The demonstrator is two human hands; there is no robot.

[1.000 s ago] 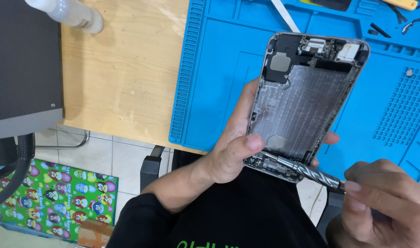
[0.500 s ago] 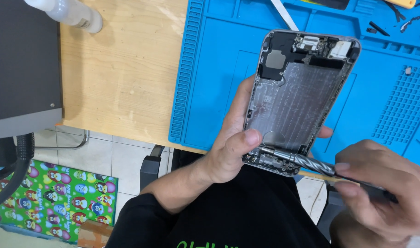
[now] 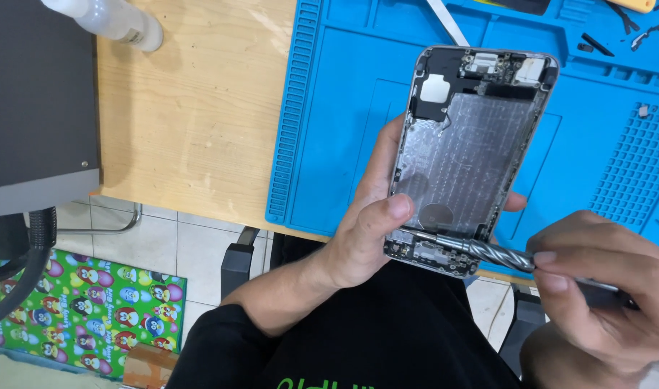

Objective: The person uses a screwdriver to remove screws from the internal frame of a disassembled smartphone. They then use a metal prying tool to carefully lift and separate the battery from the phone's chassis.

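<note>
Above the near edge of the blue work mat, the opened phone housing is held tilted, interior facing up: grey metal back shell, scuffed and marked with adhesive residue, small components at the top end and a connector assembly at the bottom end. The left hand grasps the housing from behind, thumb pressed on its lower left edge, fingertips showing past the right edge. The right hand is clenched round a screwdriver with a spiral-grooved metal shaft, its tip touching the lower end of the housing. A clear plastic bottle lies on the wooden table, well apart. Small loose parts sit on the mat's far right
</note>
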